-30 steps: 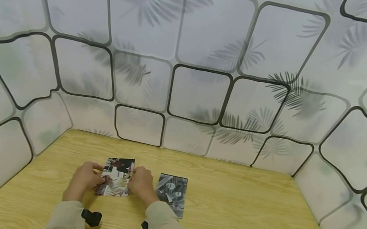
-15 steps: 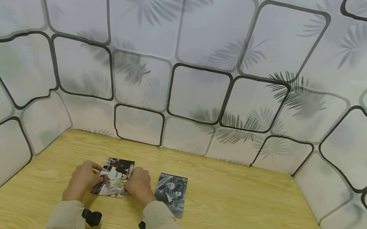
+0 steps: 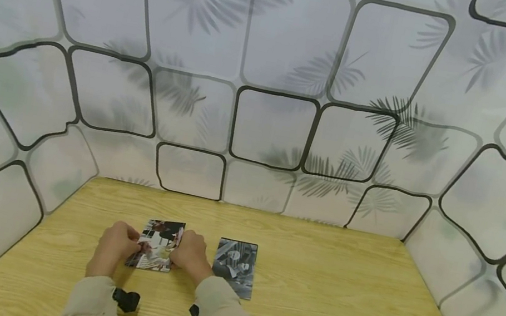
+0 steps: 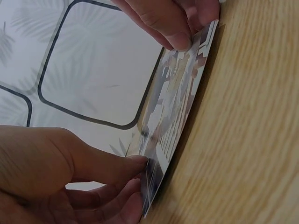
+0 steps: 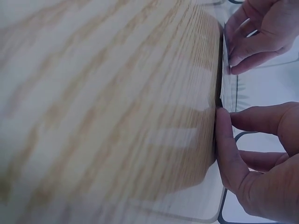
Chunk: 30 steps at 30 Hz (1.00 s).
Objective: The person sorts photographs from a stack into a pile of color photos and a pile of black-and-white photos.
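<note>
A colour photo [image 3: 159, 246] lies at the left of the table, between my two hands. My left hand [image 3: 114, 246] pinches its left edge, thumb on the printed face and fingers under the edge in the left wrist view. On the opposite edge, my right hand [image 3: 191, 255] grips the photo between thumb and fingers, near the lower right corner. Seen from the left wrist, the photo [image 4: 175, 102] is glossy and its near edge stands slightly above the wood, with a shadow beneath. A black-and-white photo [image 3: 235, 266] showing figures lies flat just right of my right hand.
The wood-grain table [image 3: 335, 297] extends to the right of both photos. Patterned cloth walls [image 3: 273, 128] with dark rounded squares and leaves enclose it at the back and sides. Black wrist cameras [image 3: 126, 300] sit below the sleeves' cuffs.
The colour photo has tipped down flatter and shifted slightly left at its lower edge. My right hand has moved a little left, its thumb further over the photo. My left hand has stayed nearly still.
</note>
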### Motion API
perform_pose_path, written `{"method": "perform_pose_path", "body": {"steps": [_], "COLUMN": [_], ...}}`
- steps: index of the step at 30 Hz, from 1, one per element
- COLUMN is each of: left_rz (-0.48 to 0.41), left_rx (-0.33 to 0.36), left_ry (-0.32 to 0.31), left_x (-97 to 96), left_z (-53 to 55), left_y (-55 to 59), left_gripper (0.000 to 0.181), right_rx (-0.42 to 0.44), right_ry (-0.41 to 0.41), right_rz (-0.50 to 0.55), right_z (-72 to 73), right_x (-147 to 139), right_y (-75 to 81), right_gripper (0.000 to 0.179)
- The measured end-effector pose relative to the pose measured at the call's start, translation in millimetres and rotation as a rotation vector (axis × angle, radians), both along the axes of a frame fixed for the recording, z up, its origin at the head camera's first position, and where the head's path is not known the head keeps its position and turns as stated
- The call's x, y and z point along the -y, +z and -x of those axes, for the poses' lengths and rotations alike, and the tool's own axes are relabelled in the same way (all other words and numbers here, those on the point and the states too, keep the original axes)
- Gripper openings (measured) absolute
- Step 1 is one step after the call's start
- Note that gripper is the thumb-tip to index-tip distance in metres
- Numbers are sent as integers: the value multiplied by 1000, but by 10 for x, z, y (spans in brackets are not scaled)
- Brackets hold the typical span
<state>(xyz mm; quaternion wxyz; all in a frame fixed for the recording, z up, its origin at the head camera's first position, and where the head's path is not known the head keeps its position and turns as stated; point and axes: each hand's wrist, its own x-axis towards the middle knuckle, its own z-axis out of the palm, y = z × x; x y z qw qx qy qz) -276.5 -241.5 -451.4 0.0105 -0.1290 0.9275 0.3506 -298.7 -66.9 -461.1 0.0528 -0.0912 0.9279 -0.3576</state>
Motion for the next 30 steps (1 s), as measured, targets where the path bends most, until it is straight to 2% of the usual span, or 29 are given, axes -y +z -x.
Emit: {"method": "perform_pose_path", "body": {"steps": [15, 25, 30], "left_rz": [-4, -11, 9], "left_rx": [3, -1, -37], "left_ry": [9, -16, -26], "left_x": [-13, 14, -11], "left_z": [11, -3, -8], "left_y": [5, 13, 64], "left_gripper": [29, 30, 33], "right_rx": [14, 18, 0], "right_ry": [-17, -30, -23], "right_rz": [9, -11, 14], "right_z": [-28, -37, -5], "right_x": [-4, -18, -77], "right_y": [18, 45, 35], "right_gripper": [30, 30, 38]}}
